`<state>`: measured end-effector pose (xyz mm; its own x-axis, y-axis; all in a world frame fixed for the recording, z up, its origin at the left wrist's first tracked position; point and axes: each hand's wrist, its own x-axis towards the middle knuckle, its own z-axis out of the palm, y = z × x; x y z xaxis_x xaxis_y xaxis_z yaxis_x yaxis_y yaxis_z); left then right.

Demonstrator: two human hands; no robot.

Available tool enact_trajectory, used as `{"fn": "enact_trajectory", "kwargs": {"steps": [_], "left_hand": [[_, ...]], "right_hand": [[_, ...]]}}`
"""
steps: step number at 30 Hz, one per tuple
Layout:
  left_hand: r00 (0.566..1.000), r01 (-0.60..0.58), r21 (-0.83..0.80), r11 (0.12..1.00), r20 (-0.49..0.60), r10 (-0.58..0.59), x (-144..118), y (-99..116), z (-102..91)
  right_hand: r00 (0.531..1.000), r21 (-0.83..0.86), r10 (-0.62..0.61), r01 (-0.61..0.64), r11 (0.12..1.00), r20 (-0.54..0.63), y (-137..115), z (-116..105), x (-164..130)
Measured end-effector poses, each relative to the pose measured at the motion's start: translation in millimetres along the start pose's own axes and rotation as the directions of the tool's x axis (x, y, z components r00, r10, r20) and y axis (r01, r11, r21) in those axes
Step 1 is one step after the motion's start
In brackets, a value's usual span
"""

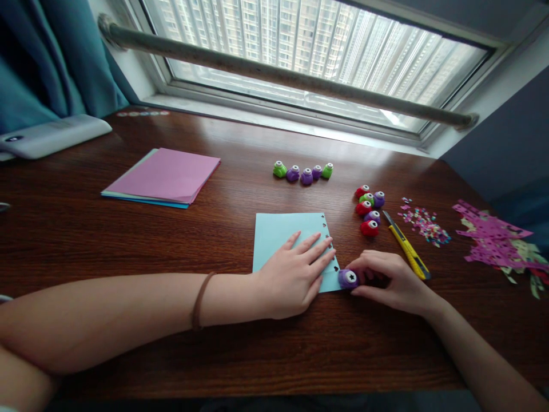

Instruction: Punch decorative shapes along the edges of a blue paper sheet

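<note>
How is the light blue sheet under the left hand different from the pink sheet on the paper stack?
The light blue sheet has small holes along its right edge; the pink sheet shows none. The left hand lies on the light blue sheet, while no hand touches the pink sheet. The pink sheet lies on other sheets, while the light blue sheet lies apart from them. Both are four-sided and plain in colour.

We've got a pale blue paper sheet flat on the desk, right edge punched with shapes, our purple star-marked punch at its near-right corner.
</note>
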<state>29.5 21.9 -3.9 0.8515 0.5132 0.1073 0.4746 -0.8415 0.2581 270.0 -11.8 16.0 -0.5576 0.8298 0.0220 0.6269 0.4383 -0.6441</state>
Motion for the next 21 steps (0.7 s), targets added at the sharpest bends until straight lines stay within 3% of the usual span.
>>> {"fn": "enact_trajectory", "kwargs": {"steps": [21], "left_hand": [[0.999, -0.033, 0.026, 0.999, -0.032, 0.034, 3.5, -2.4, -9.1]], "right_hand": [[1.000, -0.017, -0.025, 0.025, 1.000, -0.016, 1.8, 4.6, 0.9]]}}
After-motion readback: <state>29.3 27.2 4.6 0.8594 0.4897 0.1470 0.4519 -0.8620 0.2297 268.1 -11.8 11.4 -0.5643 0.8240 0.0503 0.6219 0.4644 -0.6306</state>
